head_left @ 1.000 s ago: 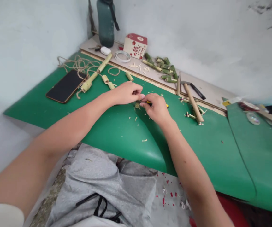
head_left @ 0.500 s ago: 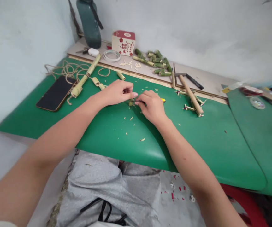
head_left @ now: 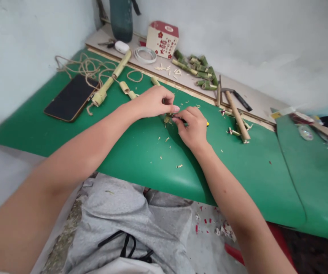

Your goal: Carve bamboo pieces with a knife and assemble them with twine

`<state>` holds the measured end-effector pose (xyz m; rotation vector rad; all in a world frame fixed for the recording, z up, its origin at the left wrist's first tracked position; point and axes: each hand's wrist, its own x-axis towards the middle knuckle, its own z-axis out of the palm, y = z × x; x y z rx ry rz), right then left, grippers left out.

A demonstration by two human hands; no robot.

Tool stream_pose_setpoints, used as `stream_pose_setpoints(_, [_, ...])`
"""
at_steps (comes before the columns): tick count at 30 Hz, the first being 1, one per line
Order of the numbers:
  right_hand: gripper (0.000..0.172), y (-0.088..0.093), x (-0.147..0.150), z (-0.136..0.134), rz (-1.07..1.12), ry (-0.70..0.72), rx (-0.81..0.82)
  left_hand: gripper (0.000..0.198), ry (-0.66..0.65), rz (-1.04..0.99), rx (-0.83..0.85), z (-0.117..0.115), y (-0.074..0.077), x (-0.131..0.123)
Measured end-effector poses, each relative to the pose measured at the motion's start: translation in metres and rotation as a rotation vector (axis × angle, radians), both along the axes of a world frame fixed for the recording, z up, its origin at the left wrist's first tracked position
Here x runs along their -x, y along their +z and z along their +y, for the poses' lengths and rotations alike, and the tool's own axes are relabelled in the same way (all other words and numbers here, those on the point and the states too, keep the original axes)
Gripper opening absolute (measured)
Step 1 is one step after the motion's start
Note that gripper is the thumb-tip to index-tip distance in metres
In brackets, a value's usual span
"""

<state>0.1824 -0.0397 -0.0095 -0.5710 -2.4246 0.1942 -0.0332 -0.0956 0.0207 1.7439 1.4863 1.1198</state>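
Note:
My left hand pinches a small bamboo piece down on the green table top. My right hand is closed around a small cutter with a yellow end and a dark tip, and the tip meets the bamboo piece between my fingertips. Pale shavings lie scattered just in front of both hands.
A black phone, twine and a long bamboo stick lie at the left. At the back are a dark bottle, a red-and-white box, a tape roll and green bamboo cuttings. A hammer lies at the right.
Both hands stay together on the bamboo piece, with only small finger movements. The camera view has shifted a little; the things on the table have not moved.

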Motion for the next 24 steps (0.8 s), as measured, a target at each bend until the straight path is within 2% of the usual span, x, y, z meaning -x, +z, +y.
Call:
stream_pose_setpoints(7, [0.017,0.005,0.006,-0.005,-0.113,-0.092,0.001,0.032,-0.004,0.035,0.038,-0.003,0.006,0.004])
stream_pose_setpoints(14, [0.015,0.008,0.009,-0.016,-0.333,-0.111,0.056,0.025,0.001,0.149,0.002,-0.01,0.013,-0.003])
stream_pose_setpoints(19, [0.018,0.008,0.005,-0.013,-0.235,-0.057,0.022,0.023,0.008,0.174,0.031,-0.01,0.015,-0.001])
stream_pose_setpoints(24, [0.013,0.012,-0.002,0.0,-0.02,-0.032,0.063,0.018,0.049,0.02,0.06,-0.005,0.009,0.004])
